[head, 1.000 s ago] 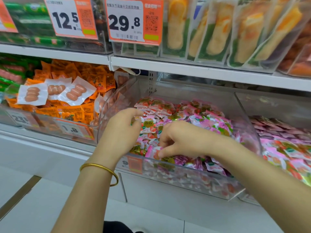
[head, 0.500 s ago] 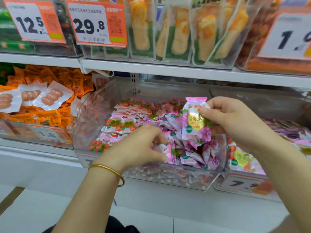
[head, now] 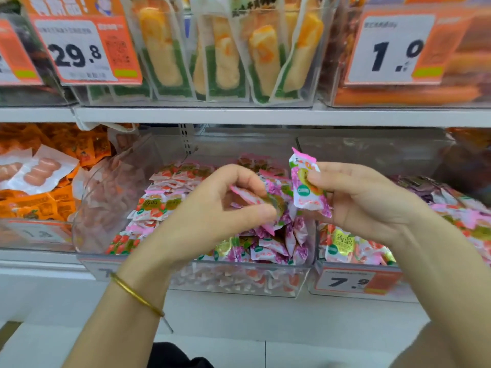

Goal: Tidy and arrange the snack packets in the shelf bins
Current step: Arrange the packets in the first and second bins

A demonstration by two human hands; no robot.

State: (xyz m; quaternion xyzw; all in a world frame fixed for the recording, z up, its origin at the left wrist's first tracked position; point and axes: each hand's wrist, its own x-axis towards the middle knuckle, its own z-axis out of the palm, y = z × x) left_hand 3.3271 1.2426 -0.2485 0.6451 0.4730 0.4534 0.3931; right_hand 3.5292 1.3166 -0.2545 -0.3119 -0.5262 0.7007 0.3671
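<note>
— What colours did the upright packet (head: pixel 305 187) carry?
— White, printed with purple flowers, pink at its crimped ends, with a gold disc and a small green oval.
— And the slanted packet (head: pixel 252 196)?
— Pink and white, with a gold-green patch.
— The heaps below them?
— The strawberry packets (head: pixel 164 205) were white with red berries and gold patches. The flowered packets (head: pixel 279 245) were white and purple.
— The price tags?
— The 7.9 tag (head: pixel 356 282) was white with black digits and an orange block. The 29.8 tag (head: pixel 85 51) and the 1.9 tag (head: pixel 390 51) were the same, each with a green strip.
— Anything else?
— Orange sachets (head: pixel 47 205), pale pink sausages on white sausage packs (head: pixel 42 171), green-banded pouches (head: pixel 220 54) with yellow-orange contents, and a gold bangle (head: pixel 135 296).
</note>
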